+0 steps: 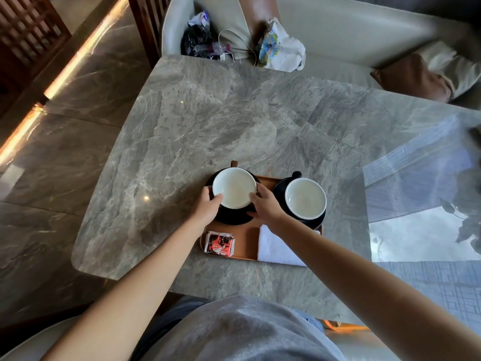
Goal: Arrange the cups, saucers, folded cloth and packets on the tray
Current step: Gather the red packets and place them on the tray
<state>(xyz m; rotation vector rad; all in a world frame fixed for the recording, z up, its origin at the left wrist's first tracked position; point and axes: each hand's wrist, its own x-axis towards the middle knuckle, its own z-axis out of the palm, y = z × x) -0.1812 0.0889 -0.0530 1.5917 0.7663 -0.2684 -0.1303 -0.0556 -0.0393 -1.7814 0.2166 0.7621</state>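
Left hand [208, 207] and right hand [266, 205] both curl fingers round the white-lined round cup [234, 187] on its glossy black saucer [230, 218], brown tray [246, 242] beneath

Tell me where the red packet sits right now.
In the head view, the red packet lies on the near-left corner of the brown tray, left of the folded white cloth and just nearer than the left black saucer.

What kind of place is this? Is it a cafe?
Probably a cafe or hotel lounge: a serving tray holds a cup on a saucer, a second cup, a packet and folded cloth, on a marble table by cushioned seats.
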